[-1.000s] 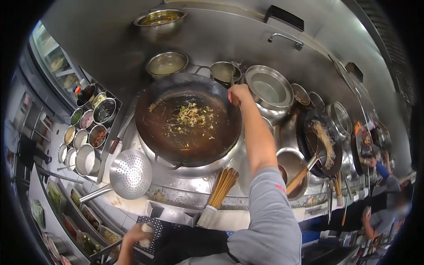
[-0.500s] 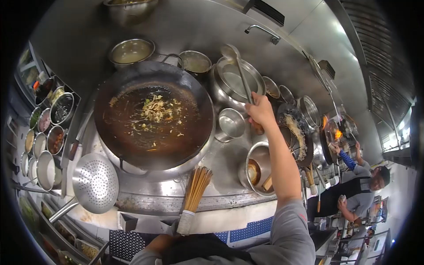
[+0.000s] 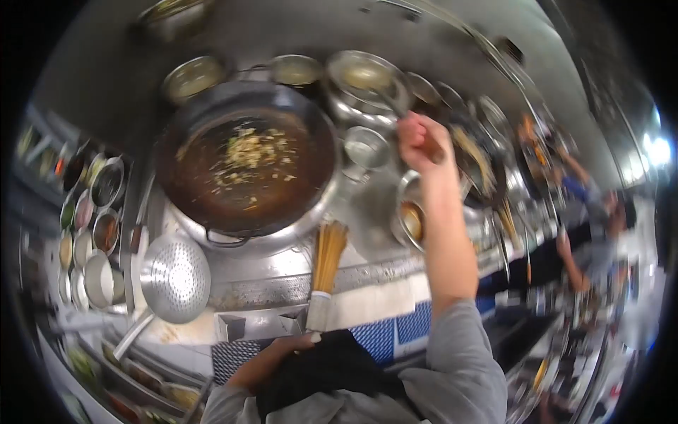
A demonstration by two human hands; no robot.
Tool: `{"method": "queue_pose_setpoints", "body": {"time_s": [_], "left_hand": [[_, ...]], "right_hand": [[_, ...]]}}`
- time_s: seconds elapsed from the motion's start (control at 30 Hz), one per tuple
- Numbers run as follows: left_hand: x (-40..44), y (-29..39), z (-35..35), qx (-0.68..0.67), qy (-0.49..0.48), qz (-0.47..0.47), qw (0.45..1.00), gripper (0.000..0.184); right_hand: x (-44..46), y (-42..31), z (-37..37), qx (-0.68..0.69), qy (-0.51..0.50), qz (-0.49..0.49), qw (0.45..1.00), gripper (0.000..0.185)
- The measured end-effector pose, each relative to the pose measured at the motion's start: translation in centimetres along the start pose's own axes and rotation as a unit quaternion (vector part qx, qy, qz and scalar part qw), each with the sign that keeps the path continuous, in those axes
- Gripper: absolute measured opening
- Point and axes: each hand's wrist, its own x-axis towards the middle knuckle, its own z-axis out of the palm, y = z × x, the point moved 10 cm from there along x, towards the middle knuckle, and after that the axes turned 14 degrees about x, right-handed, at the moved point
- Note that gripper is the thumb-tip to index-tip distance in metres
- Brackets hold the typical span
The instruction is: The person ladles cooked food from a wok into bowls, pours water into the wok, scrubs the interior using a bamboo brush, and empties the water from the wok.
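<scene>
My right hand (image 3: 422,143) is closed around the handle of a ladle (image 3: 393,103). The ladle's bowl reaches into a metal pot (image 3: 347,109) behind the stove top; blur hides whether it holds liquid. At my waist, by the black apron, is my left hand (image 3: 291,345), its fingers mostly hidden. A bamboo wok brush (image 3: 329,256) lies just in front of it. A large dark wok (image 3: 201,208) sits on the burner to the left, with chopped food (image 3: 251,150) scattered over its oily bottom.
A perforated strainer (image 3: 175,279) lies left of the brush. Several metal bowls of ingredients (image 3: 106,230) stand at far left. A small metal pot (image 3: 366,147) and a larger bowl (image 3: 409,219) are near my right arm. Another person (image 3: 600,240) works at the right.
The ladle's bowl has gone down into the pot from above its rim. My left hand shows more at my waist. The whole view has shifted and blurred.
</scene>
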Motion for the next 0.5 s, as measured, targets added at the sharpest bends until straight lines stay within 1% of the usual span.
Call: {"method": "queue_pose_setpoints", "body": {"time_s": [0.03, 0.07, 0.1, 0.13, 0.17, 0.2, 0.23, 0.27, 0.3, 0.37, 0.4, 0.43, 0.47, 0.5], "left_hand": [[-2.8, 0.6, -1.4, 0.066, 0.003, 0.012, 0.998, 0.052], [-6.7, 3.4, -4.1, 0.134, 0.008, 0.024, 0.991, 0.050], [-10.7, 6.5, -7.0, 0.200, 0.014, 0.036, 0.979, 0.048], [-12.4, 7.1, -8.3, 0.235, 0.012, 0.039, 0.971, 0.047], [-13.4, 6.9, -9.4, 0.257, 0.012, 0.042, 0.965, 0.046], [-14.1, 6.4, -10.6, 0.272, 0.016, 0.042, 0.961, 0.045], [-14.7, 5.7, -11.6, 0.284, 0.021, 0.041, 0.958, 0.044], [-15.1, 5.3, -12.7, 0.290, 0.031, 0.039, 0.956, 0.043], [-15.4, 5.0, -13.6, 0.299, 0.041, 0.035, 0.953, 0.042], [-16.3, 4.0, -15.0, 0.309, 0.067, 0.027, 0.948, 0.040], [-17.1, 3.4, -16.0, 0.315, 0.080, 0.024, 0.945, 0.039], [-17.4, 2.9, -16.4, 0.314, 0.093, 0.023, 0.944, 0.038], [-17.9, 2.4, -17.1, 0.316, 0.109, 0.019, 0.942, 0.037], [-18.5, 1.7, -17.6, 0.316, 0.119, 0.016, 0.941, 0.036]], "right_hand": [[-2.0, 0.8, -0.2, -0.012, 0.015, -0.017, 1.000, 0.010], [-7.9, 2.6, 2.8, -0.066, 0.025, -0.116, 0.991, 0.009], [-14.2, 4.4, 5.8, -0.125, 0.046, -0.213, 0.968, 0.013], [-15.7, 5.5, 5.1, -0.143, 0.005, -0.228, 0.963, 0.018], [-12.1, 7.7, 2.3, -0.043, -0.051, -0.093, 0.993, 0.021], [-11.8, 11.0, 1.0, 0.045, -0.024, 0.013, 0.999, 0.015], [-18.5, 11.5, 2.7, 0.072, 0.053, -0.091, 0.992, 0.017], [-15.2, 14.8, 0.5, 0.078, 0.002, 0.014, 0.997, 0.019], [-14.8, 16.8, -0.5, 0.081, -0.009, 0.019, 0.996, 0.025], [-17.8, 18.6, -1.2, -0.066, -0.048, 0.014, 0.997, 0.037], [-17.4, 20.9, -2.9, -0.034, -0.003, 0.070, 0.997, 0.037], [-16.7, 21.8, -4.6, -0.062, 0.004, 0.060, 0.996, 0.033], [-17.2, 21.9, -5.5, -0.077, 0.041, 0.064, 0.994, 0.023], [-17.9, 21.5, -6.2, -0.187, 0.067, 0.046, 0.979, 0.016]]}}
